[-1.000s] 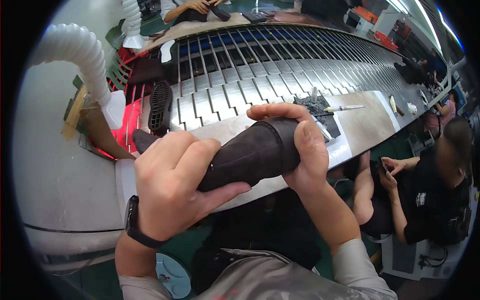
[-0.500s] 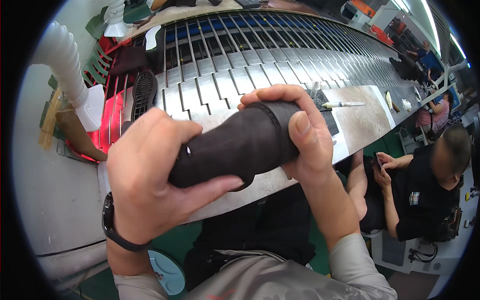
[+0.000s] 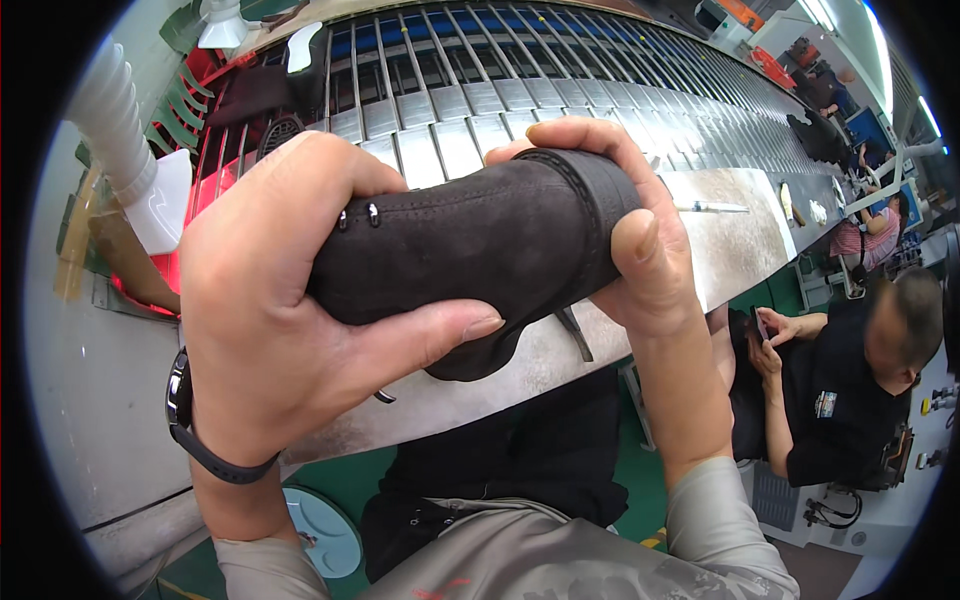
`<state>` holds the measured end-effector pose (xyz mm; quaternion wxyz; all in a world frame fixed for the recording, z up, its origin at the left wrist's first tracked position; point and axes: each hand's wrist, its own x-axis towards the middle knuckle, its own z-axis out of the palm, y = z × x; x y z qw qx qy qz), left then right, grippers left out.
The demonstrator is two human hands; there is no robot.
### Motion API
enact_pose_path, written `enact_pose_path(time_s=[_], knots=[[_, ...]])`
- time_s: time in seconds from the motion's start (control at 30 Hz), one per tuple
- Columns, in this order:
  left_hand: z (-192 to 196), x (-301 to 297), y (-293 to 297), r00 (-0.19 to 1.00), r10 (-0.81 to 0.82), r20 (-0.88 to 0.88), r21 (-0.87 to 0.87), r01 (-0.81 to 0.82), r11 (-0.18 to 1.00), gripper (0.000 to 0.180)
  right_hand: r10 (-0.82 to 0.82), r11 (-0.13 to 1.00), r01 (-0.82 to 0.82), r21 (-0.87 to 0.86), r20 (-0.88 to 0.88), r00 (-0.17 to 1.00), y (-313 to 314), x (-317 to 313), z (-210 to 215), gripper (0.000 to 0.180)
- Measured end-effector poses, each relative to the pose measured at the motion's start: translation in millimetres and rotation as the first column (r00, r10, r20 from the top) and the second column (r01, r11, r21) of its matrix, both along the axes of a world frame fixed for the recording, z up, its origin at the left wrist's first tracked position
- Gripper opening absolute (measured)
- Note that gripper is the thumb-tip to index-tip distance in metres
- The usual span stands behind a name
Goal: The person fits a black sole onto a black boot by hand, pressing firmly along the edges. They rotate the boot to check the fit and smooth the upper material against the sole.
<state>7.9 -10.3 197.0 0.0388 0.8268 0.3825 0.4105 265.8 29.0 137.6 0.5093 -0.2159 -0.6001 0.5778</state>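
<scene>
Boot upper (image 3: pixel 480 250), dark brown suede, stitched, with small metal eyelets: held level above the metal bench (image 3: pixel 740 250). Left hand (image 3: pixel 290 310) wrapped tight round one end, thumb underneath; right hand (image 3: pixel 640 230) clasped over the collar end. Behind: slatted conveyor (image 3: pixel 480 90), white hose (image 3: pixel 120 110). Right: seated person (image 3: pixel 850 380).
</scene>
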Motion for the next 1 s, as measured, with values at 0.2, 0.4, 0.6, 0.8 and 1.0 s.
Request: enact_pose_path(time_s=[0.2, 0.4, 0.6, 0.8, 1.0], knots=[[3.3, 0.0, -4.1, 0.999, -0.026, -0.027, 0.040, 0.027, 0.999, 0.064, -0.028, 1.000, 0.029, -0.004, 0.078, 0.997, -6.4, 3.5, 11.4, 0.098], [8.3, 11.1, -30.8, 0.991, -0.001, -0.135, 0.084, 0.013, 0.996, 0.071, -0.057, 0.995, 0.052, 0.083, 0.055, 0.997, -35.0, 19.3, 2.1, 0.082], [3.5, 16.0, -101.0, 0.977, -0.100, -0.191, 0.096, 0.120, 0.988, 0.086, -0.177, 0.803, -0.197, 0.562, 0.541, 0.822, -73.8, 58.0, 43.0, 0.130], [-3.7, 25.1, -123.1, 0.945, -0.136, -0.299, 0.216, 0.205, 0.955, 0.032, -0.321, 0.760, -0.297, 0.578, 0.732, 0.601, -112.4, 55.0, 67.8, 0.123], [-22.3, 27.8, -122.4, 0.973, -0.114, -0.202, 0.366, 0.183, 0.913, 0.021, -0.403, 0.709, -0.330, 0.624, 0.742, 0.537, -117.8, 47.9, 73.8, 0.099]])
